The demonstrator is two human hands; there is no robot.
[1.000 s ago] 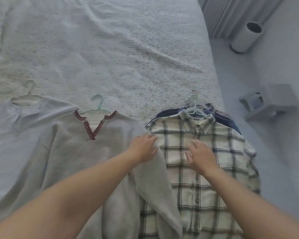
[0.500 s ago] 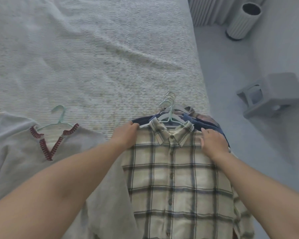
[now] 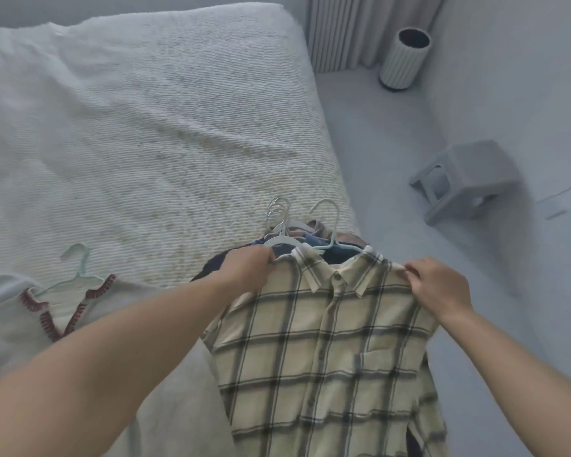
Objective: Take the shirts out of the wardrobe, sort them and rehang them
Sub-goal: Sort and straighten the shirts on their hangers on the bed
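A cream plaid shirt (image 3: 327,351) on a pale hanger is lifted at its shoulders off a pile of dark shirts (image 3: 340,252) with several hanger hooks (image 3: 279,209) at the bed's right edge. My left hand (image 3: 248,268) grips the plaid shirt's left shoulder. My right hand (image 3: 437,286) pinches its right shoulder. A grey V-neck sweater (image 3: 80,324) with red trim lies on a mint hanger (image 3: 76,268) at the left.
The white textured bed cover (image 3: 139,127) stretches ahead. On the floor to the right stand a grey stool (image 3: 465,179) and a ribbed white bin (image 3: 404,57) near a curtain.
Both hands slid up from the shirt's chest to its shoulders, took hold and raised the plaid shirt off the pile. The view shifted right.
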